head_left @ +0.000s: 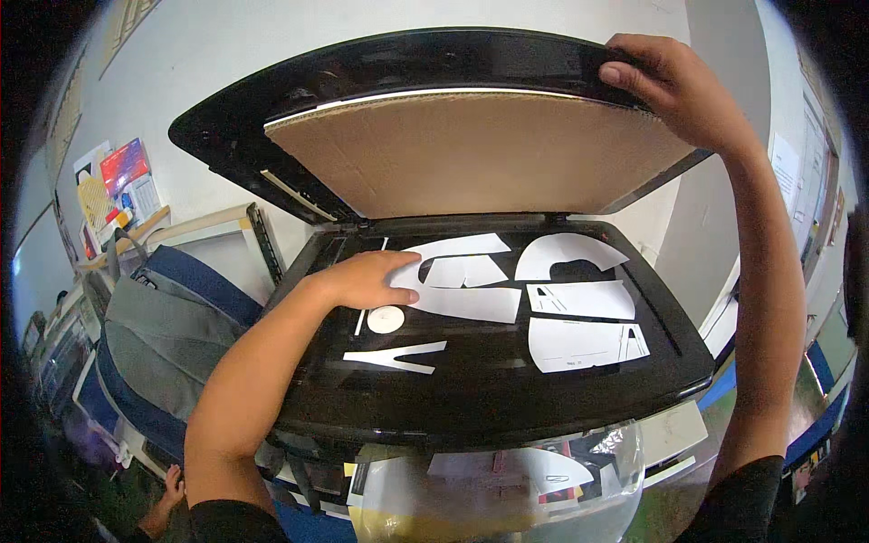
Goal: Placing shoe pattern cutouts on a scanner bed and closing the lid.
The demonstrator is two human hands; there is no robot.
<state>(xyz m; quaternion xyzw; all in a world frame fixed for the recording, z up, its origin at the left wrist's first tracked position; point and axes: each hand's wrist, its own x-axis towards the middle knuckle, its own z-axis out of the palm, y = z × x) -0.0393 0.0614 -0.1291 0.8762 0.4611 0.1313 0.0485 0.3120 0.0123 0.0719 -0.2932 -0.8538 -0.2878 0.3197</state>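
My right hand (665, 86) grips the right front corner of a raised black scanner lid (507, 56), thumb on the outer rim. Brown cardboard (480, 149) lines the lid's underside. Below, my left hand (371, 279) lies over the black scanner bed (480, 385), thumb and forefinger spread, at the left end of a curved white paper pattern piece (484, 303). By its thumb sits a round white disc (386, 319). A Y-shaped paper piece (394, 357) lies nearer. On the right are an arched piece (566, 249) and two marked pieces (584, 299).
A clear plastic bag (606, 480) with paper pieces is at the scanner's front. To the left stands a grey and blue backpack (172, 335). Another person's hand (172, 486) shows at lower left. A pale wall (362, 36) rises behind the lid.
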